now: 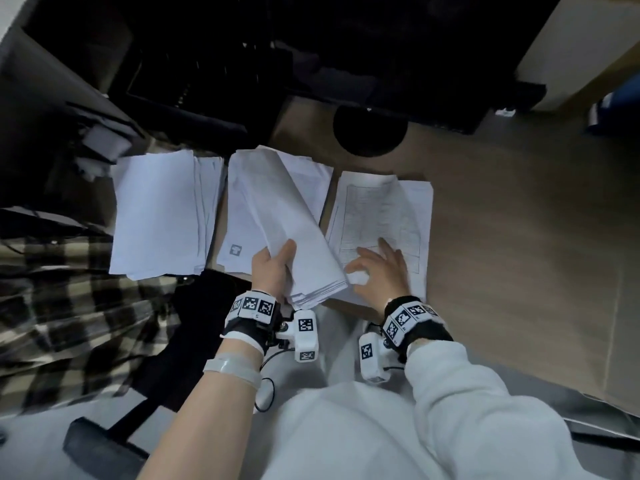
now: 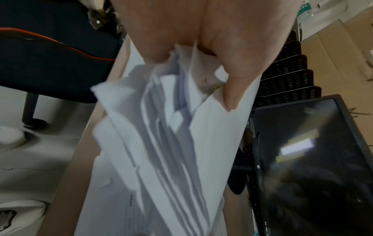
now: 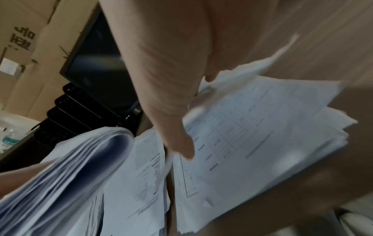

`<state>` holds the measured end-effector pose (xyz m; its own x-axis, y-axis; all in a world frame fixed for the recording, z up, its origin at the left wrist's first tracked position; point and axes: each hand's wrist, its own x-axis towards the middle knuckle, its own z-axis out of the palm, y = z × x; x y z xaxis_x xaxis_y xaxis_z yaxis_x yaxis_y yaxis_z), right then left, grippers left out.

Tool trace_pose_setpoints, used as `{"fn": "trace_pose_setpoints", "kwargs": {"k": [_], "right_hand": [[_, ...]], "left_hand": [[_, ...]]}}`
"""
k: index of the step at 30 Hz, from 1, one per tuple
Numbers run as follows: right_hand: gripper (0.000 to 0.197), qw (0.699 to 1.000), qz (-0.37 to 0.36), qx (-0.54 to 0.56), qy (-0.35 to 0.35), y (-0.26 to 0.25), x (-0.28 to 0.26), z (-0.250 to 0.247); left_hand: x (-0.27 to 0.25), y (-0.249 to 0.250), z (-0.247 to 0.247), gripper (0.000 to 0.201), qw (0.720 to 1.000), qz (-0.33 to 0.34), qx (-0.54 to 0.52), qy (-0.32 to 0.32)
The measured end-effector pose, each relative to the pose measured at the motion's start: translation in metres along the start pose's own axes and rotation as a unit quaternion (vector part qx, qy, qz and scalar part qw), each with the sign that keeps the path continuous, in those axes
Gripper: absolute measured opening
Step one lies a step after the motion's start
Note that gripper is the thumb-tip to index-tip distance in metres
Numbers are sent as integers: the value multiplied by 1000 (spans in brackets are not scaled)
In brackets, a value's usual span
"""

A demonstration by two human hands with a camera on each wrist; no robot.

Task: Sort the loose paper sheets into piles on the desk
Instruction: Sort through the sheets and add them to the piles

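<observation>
Sheets [image 1: 304,237], a thick bundle, are clamped in the left hand [image 1: 272,271]: thumb on top, fingers curled beneath, the bundle slanting up over the middle pile [image 1: 242,209] on the desk [image 1: 502,220]. From the left wrist the thumb [image 2: 232,89] presses the fanned, uneven edges of the bundle [image 2: 181,143]. The right hand [image 1: 381,271] lies just beside it with fingers spread and loose, holding nothing, fingertips touching the top printed page of the right pile [image 1: 384,216]; the right wrist view shows one finger [image 3: 179,135] laid on that page's table grid [image 3: 252,135]. A third pile [image 1: 156,213] of blank-looking paper sits to the left, apart from the middle one. Behind the piles stand a dark monitor [image 2: 315,159] and its round base [image 1: 369,131]. A plaid cloth [image 1: 62,306] lies at the far left
</observation>
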<state>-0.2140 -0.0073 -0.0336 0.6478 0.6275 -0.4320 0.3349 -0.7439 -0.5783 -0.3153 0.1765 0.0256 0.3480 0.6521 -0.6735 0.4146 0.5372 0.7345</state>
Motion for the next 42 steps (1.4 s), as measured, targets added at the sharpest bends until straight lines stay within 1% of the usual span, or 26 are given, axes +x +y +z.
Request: {"fn": "trace_pose_setpoints", "kwargs": {"k": [2, 3, 4, 5, 6, 7, 8, 9, 11, 13, 15, 17, 19, 20, 21, 22, 24, 25, 27, 28, 31, 33, 36, 39, 40, 42], "right_hand": [[43, 994, 22, 4, -110, 4, 3, -3], [48, 989, 34, 29, -138, 6, 4, -6], [47, 987, 47, 67, -136, 9, 6, -8], [45, 987, 60, 102, -105, 13, 8, -12], [43, 989, 76, 115, -55, 17, 9, -18], [45, 989, 96, 114, -6, 22, 10, -25], [50, 986, 123, 109, 21, 27, 11, -33], [57, 982, 151, 112, 30, 31, 13, -41], [71, 966, 212, 143, 26, 40, 18, -48], [80, 947, 267, 178, 26, 48, 23, -47], [85, 925, 314, 214, 26, 55, 28, -39], [86, 900, 355, 252, 31, 59, 36, -33], [87, 877, 385, 284, 49, 60, 44, -28], [86, 870, 391, 294, 59, 62, 49, -26], [81, 867, 390, 301, 72, 62, 52, -23], [71, 867, 388, 299, 89, 64, 54, -22], [42, 876, 381, 268, 123, 67, 55, -24], [30, 877, 383, 254, 143, 68, 54, -28], [16, 868, 394, 246, 178, 69, 53, -37], [15, 865, 400, 245, 179, 68, 51, -41], [21, 862, 402, 256, 172, 63, 47, -48], [26, 868, 392, 250, 177, 59, 43, -56], [30, 876, 383, 231, 178, 57, 33, -67], [29, 878, 377, 226, 187, 56, 22, -75], [33, 879, 378, 232, 176, 56, 18, -78], [55, 882, 380, 240, 141, 50, 9, -85]], "left_hand": [[-6, -1, 12, 5, 1000, 0, 2, -2], [-9, -1, 17, 5, 1000, 3, -1, -5], [-11, 0, 21, 6, 1000, 5, -3, -8], [-13, 1, 25, 7, 1000, 7, -1, -9], [-14, 1, 28, 7, 1000, 9, 5, -11], [-15, 0, 31, 7, 1000, 8, 14, -14], [-14, -3, 34, 7, 1000, 2, 24, -17], [-14, -5, 36, 7, 999, -7, 32, -22], [-9, -9, 40, 10, 998, -27, 56, -31], [0, -14, 43, 12, 994, -48, 88, -40], [10, -18, 46, 12, 991, -60, 105, -51], [21, -22, 50, 12, 988, -71, 124, -62], [30, -21, 56, 12, 983, -89, 143, -77], [35, -21, 58, 13, 981, -97, 150, -82], [37, -20, 60, 15, 979, -102, 155, -86], [41, -20, 60, 19, 978, -104, 154, -92], [47, -18, 63, 27, 977, -111, 144, -108], [48, -16, 65, 25, 976, -108, 145, -118], [50, -8, 71, 17, 972, -94, 162, -138], [49, -4, 73, 15, 971, -90, 164, -146], [48, 6, 79, 11, 973, -78, 145, -160], [40, 15, 83, 7, 974, -59, 148, -160], [25, 21, 87, 7, 978, -32, 129, -160], [7, 20, 87, 13, 983, -17, 117, -141], [2, 18, 86, 15, 984, -11, 119, -133], [-9, 14, 84, 18, 986, 3, 120, -113]]}}
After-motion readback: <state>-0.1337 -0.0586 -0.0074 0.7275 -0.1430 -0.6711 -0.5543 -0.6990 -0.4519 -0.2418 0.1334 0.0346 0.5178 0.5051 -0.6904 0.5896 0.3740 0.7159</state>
